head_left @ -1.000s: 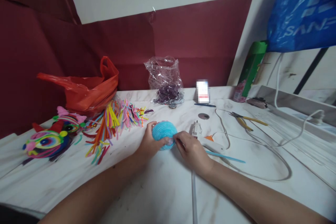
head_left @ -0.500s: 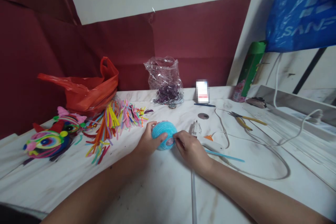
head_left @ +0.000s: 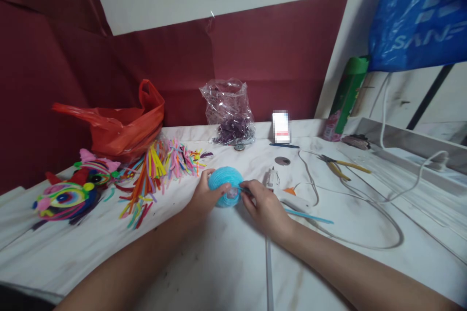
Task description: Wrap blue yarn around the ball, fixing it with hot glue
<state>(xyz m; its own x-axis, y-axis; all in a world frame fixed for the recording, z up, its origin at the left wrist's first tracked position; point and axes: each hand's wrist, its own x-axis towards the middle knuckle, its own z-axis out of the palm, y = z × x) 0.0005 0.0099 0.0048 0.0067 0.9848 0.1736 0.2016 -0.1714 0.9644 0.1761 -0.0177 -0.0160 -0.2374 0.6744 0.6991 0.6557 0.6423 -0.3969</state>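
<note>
A ball wrapped in light-blue fuzzy pipe cleaner (head_left: pixel 225 177) is gripped by my left hand (head_left: pixel 204 197), with the thumb across its near side. A pale round patch (head_left: pixel 232 192) shows unwrapped on the side facing me. My right hand (head_left: pixel 264 206) pinches a light-blue pipe cleaner (head_left: pixel 310 216) close to the ball's right side. Its loose tail sticks out to the right from behind that hand. Just beyond the right hand lies a white glue gun (head_left: pixel 292 199) with an orange trigger.
On the left are colourful pipe-cleaner figures (head_left: pixel 65 198), cut pipe cleaners (head_left: pixel 155 167) and a red plastic bag (head_left: pixel 122 129). Behind stand a clear bag (head_left: pixel 233 116) and a phone-like screen (head_left: pixel 281 126). Yellow-handled pliers (head_left: pixel 339 165), a looping cord (head_left: pixel 399 233) and a green can (head_left: pixel 348 95) are right.
The ball has turned and shifted slightly left in my left hand. The pipe cleaner's tail has drawn a little to the left, and the right hand's fingers have shifted at the ball's edge.
</note>
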